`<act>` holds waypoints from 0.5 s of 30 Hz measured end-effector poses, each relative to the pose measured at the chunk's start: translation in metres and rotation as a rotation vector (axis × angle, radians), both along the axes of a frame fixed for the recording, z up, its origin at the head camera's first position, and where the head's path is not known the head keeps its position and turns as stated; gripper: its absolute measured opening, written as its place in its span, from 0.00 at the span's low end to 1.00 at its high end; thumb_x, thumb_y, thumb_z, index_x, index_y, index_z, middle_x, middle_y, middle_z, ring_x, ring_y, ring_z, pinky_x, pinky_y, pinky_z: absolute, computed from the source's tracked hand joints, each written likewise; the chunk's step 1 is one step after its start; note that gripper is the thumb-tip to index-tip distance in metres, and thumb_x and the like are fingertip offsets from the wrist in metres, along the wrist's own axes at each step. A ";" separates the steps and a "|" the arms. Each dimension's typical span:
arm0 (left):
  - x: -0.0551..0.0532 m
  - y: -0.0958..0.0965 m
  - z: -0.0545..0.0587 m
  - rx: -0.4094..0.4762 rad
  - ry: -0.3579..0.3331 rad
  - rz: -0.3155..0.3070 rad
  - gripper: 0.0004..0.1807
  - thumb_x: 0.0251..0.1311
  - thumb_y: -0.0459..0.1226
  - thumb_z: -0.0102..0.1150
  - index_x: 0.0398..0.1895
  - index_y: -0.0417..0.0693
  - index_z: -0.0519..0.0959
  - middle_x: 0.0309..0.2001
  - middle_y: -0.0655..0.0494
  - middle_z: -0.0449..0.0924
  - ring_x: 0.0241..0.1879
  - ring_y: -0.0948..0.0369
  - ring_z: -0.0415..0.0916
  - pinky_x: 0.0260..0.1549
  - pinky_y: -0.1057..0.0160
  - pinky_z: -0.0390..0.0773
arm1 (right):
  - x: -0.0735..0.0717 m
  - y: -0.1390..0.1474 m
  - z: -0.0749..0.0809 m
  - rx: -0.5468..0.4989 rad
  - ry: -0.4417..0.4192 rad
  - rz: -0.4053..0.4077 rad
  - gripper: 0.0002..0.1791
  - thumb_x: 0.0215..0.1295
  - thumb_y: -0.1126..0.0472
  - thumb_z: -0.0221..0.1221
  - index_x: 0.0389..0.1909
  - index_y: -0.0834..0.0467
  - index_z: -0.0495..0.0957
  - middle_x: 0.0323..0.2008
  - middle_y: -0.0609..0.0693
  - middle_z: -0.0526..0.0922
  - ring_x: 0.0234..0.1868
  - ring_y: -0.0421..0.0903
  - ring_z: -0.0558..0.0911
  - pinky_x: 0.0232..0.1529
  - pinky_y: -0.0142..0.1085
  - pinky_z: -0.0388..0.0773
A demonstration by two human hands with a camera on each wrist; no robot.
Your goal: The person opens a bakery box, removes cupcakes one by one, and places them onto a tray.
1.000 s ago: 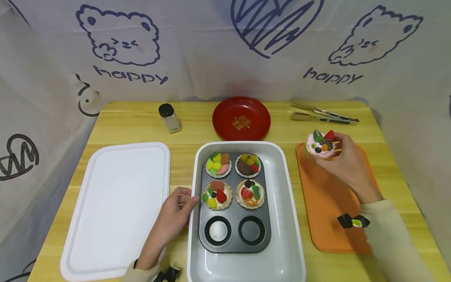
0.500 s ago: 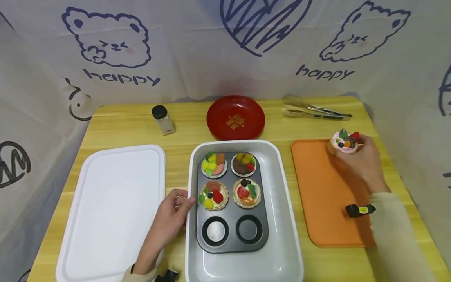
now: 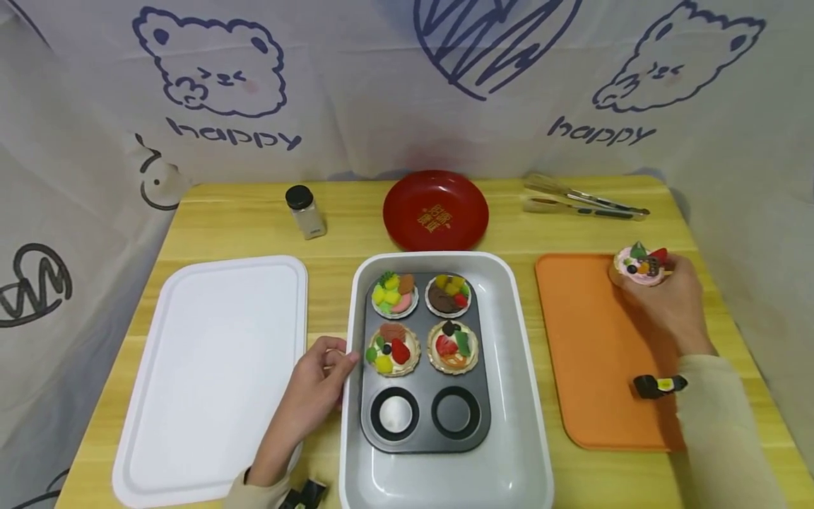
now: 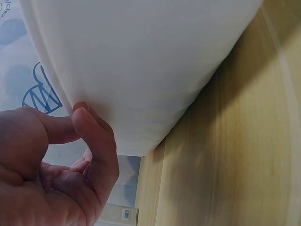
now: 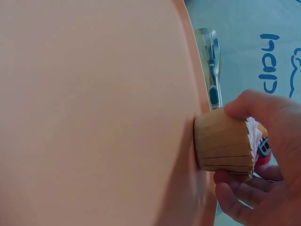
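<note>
Between thumb and fingers, my right hand holds a toy cupcake upright at the far right corner of the orange tray. It has pink cream, berries and a leaf on top. In the right wrist view its tan pleated cup has its base right at the tray's surface. My left hand pinches the left rim of a deep white bin with thumb and index finger. Inside the bin lies a dark muffin pan. Several fruit-topped cakes, one a strawberry tart, sit in its far cups; the two near cups are bare.
A white tray lies on the left. Along the back stand a black-capped shaker jar, a red plate behind the bin, and metal tongs behind the orange tray. A printed cloth hangs behind the table.
My right hand has carried the pink cupcake rightward and down, from the tray's far left corner to its far right corner. The left hand stays at the bin's rim.
</note>
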State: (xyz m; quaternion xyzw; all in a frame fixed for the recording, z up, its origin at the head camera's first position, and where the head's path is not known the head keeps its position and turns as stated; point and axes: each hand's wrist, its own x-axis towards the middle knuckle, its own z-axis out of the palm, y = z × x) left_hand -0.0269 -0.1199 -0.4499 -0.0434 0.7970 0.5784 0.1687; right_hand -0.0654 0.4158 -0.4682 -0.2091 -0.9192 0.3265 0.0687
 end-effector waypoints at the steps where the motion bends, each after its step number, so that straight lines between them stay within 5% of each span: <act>1: 0.000 0.000 0.000 0.000 0.000 -0.001 0.11 0.70 0.35 0.58 0.49 0.38 0.71 0.30 0.47 0.80 0.19 0.58 0.77 0.15 0.59 0.78 | 0.000 0.000 0.000 0.000 -0.002 0.002 0.47 0.59 0.44 0.68 0.66 0.74 0.60 0.57 0.71 0.68 0.50 0.63 0.71 0.41 0.37 0.65; 15: 0.000 -0.001 0.003 -0.003 0.007 -0.014 0.12 0.70 0.37 0.58 0.49 0.38 0.72 0.31 0.46 0.81 0.18 0.58 0.76 0.15 0.60 0.78 | 0.001 -0.002 0.003 -0.013 -0.045 0.023 0.51 0.63 0.42 0.64 0.71 0.74 0.52 0.62 0.76 0.64 0.56 0.69 0.68 0.52 0.59 0.67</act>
